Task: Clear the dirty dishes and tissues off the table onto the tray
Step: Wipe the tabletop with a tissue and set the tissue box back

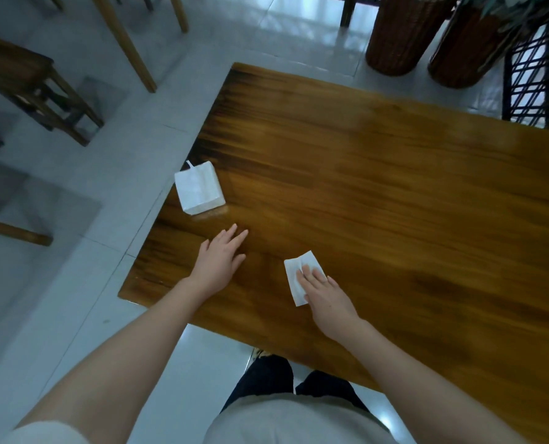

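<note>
Your right hand (326,298) lies flat on a white tissue (294,278), fingers straight and slightly spread, pressing the sheet against the table (395,187) rather than pinching it. The tissue is folded, with a crease running along it. Its far corner pokes out past your fingertips towards twelve o'clock, and its near corner shows beside your thumb.

Your left hand (218,261) is at about nine o'clock from the right one, well apart from it. Its palm faces down, its fingers are straight and close together, and it holds nothing. It seems to rest on the wood, though the blur makes contact hard to confirm.

At eleven o'clock from your left hand, near its fingertips but not touching, a tissue pack (199,190) sits at the table's left edge. It is a white wrapped block, apparently full, with a small strip sticking up from its far corner.

Beyond the table at one o'clock, two tall wicker planters (398,36) stand side by side on the tiled floor (74,283). Grey-green foliage (504,8) spills from the right-hand one. A dark lattice stand (539,81) is just beside them at two o'clock. Wooden chairs (26,81) stand at ten o'clock
</note>
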Action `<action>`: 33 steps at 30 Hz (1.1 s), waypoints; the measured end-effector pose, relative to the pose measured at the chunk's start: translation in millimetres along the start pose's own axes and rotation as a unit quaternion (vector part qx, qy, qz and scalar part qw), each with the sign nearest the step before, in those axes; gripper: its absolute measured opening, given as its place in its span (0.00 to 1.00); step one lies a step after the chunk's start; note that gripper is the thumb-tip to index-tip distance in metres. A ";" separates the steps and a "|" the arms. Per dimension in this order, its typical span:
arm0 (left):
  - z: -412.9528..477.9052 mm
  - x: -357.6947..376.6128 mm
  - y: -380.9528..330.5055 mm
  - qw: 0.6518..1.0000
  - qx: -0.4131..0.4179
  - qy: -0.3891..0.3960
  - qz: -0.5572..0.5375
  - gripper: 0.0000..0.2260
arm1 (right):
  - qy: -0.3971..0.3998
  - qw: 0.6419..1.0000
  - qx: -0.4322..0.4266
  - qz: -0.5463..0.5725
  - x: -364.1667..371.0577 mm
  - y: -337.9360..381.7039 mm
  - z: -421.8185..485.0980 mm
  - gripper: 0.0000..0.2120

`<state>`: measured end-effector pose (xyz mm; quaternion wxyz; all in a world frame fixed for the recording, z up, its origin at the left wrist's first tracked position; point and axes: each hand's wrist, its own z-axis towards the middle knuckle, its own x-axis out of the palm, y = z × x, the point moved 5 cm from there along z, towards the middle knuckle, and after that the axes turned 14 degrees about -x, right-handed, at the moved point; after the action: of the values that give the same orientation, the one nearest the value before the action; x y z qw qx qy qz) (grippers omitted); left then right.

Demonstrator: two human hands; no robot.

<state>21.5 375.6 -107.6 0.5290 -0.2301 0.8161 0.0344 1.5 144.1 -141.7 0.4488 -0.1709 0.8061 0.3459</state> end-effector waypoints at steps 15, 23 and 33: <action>-3.7 -13.6 81.7 0.997 -0.046 0.009 -0.059 0.27 | 0.065 0.994 -0.084 -0.021 -4.2 78.2 90.2 0.35; 8.5 -17.0 51.1 0.999 -0.003 0.014 -0.038 0.26 | 0.015 0.995 0.097 -0.003 -37.4 1.2 62.7 0.32; 8.5 -12.5 -19.9 0.996 0.077 0.042 0.015 0.26 | -0.029 0.967 0.253 0.032 -29.0 -62.2 -13.4 0.32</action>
<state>41.1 364.7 -96.6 0.5098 -0.1780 0.8411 -0.0304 45.5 89.9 -137.7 0.4895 -0.0159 0.8589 0.1500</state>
